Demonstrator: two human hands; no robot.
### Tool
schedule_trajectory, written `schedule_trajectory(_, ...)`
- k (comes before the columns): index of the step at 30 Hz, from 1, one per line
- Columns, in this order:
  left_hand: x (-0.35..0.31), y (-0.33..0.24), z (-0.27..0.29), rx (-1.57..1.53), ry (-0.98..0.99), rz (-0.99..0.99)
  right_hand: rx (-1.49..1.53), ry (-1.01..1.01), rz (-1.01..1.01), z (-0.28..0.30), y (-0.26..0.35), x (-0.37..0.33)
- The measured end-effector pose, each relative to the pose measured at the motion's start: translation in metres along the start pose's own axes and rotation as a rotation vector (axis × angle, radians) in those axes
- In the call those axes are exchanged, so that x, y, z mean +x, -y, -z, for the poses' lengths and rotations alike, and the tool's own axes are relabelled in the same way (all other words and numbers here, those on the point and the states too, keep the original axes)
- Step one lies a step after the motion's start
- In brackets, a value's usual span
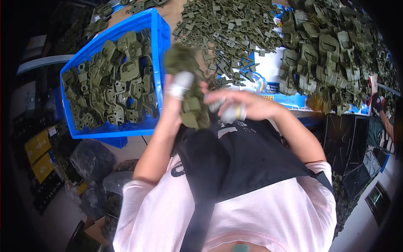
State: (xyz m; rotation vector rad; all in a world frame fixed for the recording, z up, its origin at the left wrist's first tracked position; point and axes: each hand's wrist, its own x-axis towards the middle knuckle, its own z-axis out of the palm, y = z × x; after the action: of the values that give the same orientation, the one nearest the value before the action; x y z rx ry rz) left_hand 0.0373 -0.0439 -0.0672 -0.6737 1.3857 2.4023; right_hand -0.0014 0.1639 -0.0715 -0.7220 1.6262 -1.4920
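My left hand [173, 96], its thumb wrapped in white tape, grips an olive-green moulded plastic part [194, 110]. The part stands upright in front of my black apron, and its upper end is smeared by motion. Close to its right side is my right hand [243, 105], with white wrapping on its fingers and a yellow band on one. These fingers are curled together. Whatever they pinch is too hidden and blurred to name.
A blue plastic crate [161, 63] full of larger olive-green parts stands at the left. Small green pieces [226, 25] lie heaped across the table's far middle. Large green parts [329, 54] are piled at the right on printed card. Dark plastic bags [92, 159] sit at the lower left.
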Motion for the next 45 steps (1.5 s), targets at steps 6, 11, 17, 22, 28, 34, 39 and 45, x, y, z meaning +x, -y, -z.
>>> schedule_trajectory(6, 0.011, -0.046, 0.069, -0.129, -0.126, -0.322, -0.962, -0.46, -0.151, -0.047, -0.076, 0.092)
schedule_trajectory(11, 0.009, -0.042, 0.073, -0.071, -0.097, -0.317, -0.863, -0.556, -0.22, -0.038, -0.099, 0.114)
schedule_trajectory(17, 0.029, -0.009, 0.046, -0.09, -0.014, -0.358, 0.133, -0.696, 0.263, -0.014, -0.002, 0.041)
schedule_trajectory(22, 0.035, -0.002, -0.008, -0.058, 0.024, -0.351, -0.15, -0.587, 0.159, -0.048, 0.005, 0.023)
schedule_trajectory(28, 0.035, 0.003, -0.009, 0.053, 0.036, -0.258, -0.296, -0.404, 0.057, -0.036, 0.024, 0.003)
schedule_trajectory(34, 0.031, 0.01, -0.017, -0.061, 0.077, -0.423, 0.869, -0.501, -0.052, -0.034, -0.003, -0.002)
schedule_trajectory(39, 0.006, -0.031, -0.026, 0.6, 0.062, -0.774, -0.147, -0.637, -0.007, 0.003, -0.002, -0.03)
schedule_trajectory(45, 0.005, -0.032, -0.055, 1.647, 0.876, -0.216, -0.494, -0.249, -0.234, 0.0, 0.035, -0.049)
